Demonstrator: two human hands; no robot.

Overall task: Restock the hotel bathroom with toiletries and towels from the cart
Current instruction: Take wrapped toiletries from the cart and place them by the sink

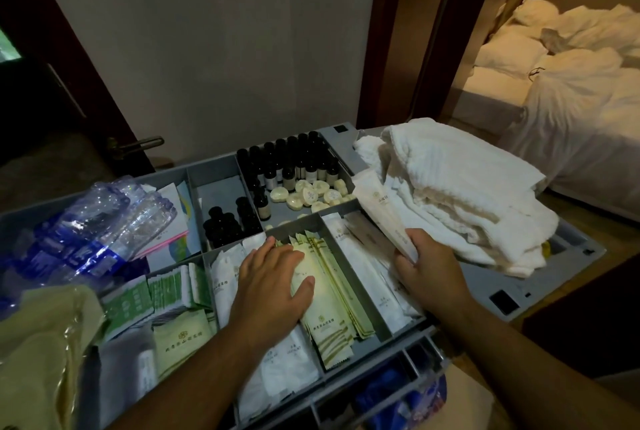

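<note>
1. Presently, the left hand (273,280) is laid flat on a stack of pale green packets (329,308), with the fingers straight and close together and the thumb spread to the side. Nothing is gripped by it.
2. The green packets are kept in a middle compartment at the front of the grey cart tray (519,305), where they are stacked in a slanted row.
3. The right hand (427,265) is closed around the lower end of a few long white packets (377,207). These are held tilted up and away, with their upper ends close against the towels.
4. The white towels (460,194) are piled, loosely folded, on the right part of the cart top.
5. More white packets (367,277) are seen lying in the compartment between the two hands.
6. Small dark bottles (291,159) are packed upright in a rear compartment, and round pale soaps (311,194) are scattered just in front of them.
7. Water bottles (97,225) wrapped in clear plastic are laid at the left end of the tray, and green-and-white sachets (152,294) are filed in a compartment near them.
8. A bed (571,83) with rumpled white bedding is seen through the doorway at the right, well apart from the cart.
</note>
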